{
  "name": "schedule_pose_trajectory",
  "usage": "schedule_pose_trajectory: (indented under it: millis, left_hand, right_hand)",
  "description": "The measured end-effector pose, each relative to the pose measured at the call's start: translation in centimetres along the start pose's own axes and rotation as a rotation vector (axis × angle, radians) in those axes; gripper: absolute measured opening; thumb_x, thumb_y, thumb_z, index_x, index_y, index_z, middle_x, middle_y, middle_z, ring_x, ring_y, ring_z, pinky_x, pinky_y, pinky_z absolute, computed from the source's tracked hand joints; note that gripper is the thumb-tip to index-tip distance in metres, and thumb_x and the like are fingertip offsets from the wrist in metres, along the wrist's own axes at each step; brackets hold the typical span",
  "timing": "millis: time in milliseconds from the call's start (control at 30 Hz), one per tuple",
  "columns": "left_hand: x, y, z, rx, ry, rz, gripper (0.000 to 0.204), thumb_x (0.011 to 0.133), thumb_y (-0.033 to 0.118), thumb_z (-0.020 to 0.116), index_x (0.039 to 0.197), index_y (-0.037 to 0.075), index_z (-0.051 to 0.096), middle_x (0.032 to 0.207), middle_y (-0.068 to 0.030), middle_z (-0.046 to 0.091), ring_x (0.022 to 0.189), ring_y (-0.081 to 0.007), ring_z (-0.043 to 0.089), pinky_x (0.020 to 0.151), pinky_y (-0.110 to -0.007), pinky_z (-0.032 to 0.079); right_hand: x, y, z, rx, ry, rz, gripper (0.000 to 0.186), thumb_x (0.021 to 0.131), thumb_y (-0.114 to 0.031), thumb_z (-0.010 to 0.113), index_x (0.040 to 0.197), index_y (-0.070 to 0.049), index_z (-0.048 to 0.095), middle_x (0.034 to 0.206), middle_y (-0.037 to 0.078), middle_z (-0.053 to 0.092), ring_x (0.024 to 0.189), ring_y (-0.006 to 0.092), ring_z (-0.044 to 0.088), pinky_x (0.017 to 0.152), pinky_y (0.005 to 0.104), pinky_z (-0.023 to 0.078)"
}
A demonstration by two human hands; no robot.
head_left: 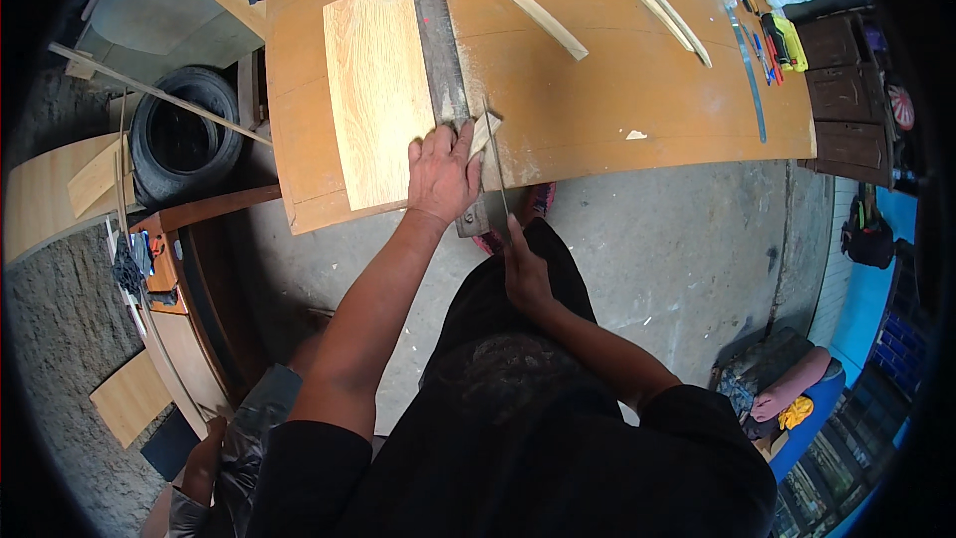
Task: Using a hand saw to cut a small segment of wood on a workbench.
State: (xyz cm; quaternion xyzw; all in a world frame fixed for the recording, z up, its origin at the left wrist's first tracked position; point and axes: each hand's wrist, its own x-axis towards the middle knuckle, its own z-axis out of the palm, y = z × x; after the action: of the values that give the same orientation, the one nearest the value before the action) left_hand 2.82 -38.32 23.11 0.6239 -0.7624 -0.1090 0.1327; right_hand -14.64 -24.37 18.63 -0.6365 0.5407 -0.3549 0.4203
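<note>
My left hand (441, 177) presses down on a small pale wood piece (486, 132) and a long dark straight bar (435, 35), its fingers bent over them. The bar runs away from me across the brown tabletop (558, 130), and its near end (470, 224) juts past the table edge. Just right of the wood piece, a thin saw blade (499, 167) shows nearly edge-on. My right hand (528, 274) is closed at the blade's near end; the handle is mostly hidden in it. Left of the bar lies a light wood-grain board (378, 90).
Curved wood strips (523, 5) (662, 10) lie farther back. Pens and a yellow tool (789, 42), a metal ruler (749, 80) and a wood scrap (635, 134) are at right. A tyre (189, 134) and a wooden cabinet (184, 269) stand left; another person's arm (202, 463) shows lower left.
</note>
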Motion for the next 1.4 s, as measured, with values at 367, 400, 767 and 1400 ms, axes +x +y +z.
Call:
schedule_pose_trajectory:
  millis: [367, 400, 767, 1400]
  left_hand:
    - [0.1, -0.3, 0.4, 0.000, 0.045, -0.017, 0.050, 0.088, 0.026, 0.061, 0.132, 0.002, 0.057, 0.099, -0.0119, 0.050, 0.101, -0.0274, 0.052, 0.089, -0.043, 0.035]
    - [0.1, -0.4, 0.5, 0.012, 0.064, 0.000, 0.049, 0.088, 0.025, 0.061, 0.132, 0.002, 0.057, 0.099, -0.0118, 0.050, 0.100, -0.0272, 0.052, 0.089, -0.043, 0.035]
    - [-0.3, -0.1, 0.2, -0.010, 0.080, 0.000, 0.053, 0.088, 0.026, 0.061, 0.135, 0.003, 0.055, 0.103, -0.0136, 0.054, 0.103, -0.0294, 0.053, 0.090, -0.044, 0.037]
    - [0.1, -0.5, -8.1, -0.653, 0.570, -0.496, 0.029, 0.087, 0.010, 0.074, 0.109, 0.002, 0.057, 0.084, -0.0047, 0.064, 0.071, -0.0138, 0.059, 0.066, -0.031, 0.050]
  right_hand:
    - [-1.3, 0.0, -0.1, -0.039, -0.035, 0.056, 0.053, 0.102, -0.008, 0.048, 0.153, -0.007, 0.033, 0.102, 0.028, 0.065, 0.091, 0.0401, 0.068, 0.078, 0.0407, 0.053]
    - [-1.6, 0.2, -0.1, -0.038, -0.064, 0.109, 0.053, 0.102, -0.008, 0.047, 0.153, -0.007, 0.033, 0.098, 0.027, 0.066, 0.087, 0.0396, 0.069, 0.076, 0.0414, 0.053]
    - [4.8, -3.4, -5.3, 0.007, 0.075, 0.149, 0.057, 0.100, -0.022, 0.054, 0.152, -0.008, 0.034, 0.090, 0.026, 0.067, 0.084, 0.0416, 0.069, 0.072, 0.0456, 0.053]
    - [17.8, 2.7, -18.1, -0.852, -0.071, -0.250, 0.048, 0.086, -0.023, 0.065, 0.131, -0.011, 0.054, 0.107, 0.019, 0.059, 0.106, 0.0356, 0.060, 0.086, 0.0539, 0.047]
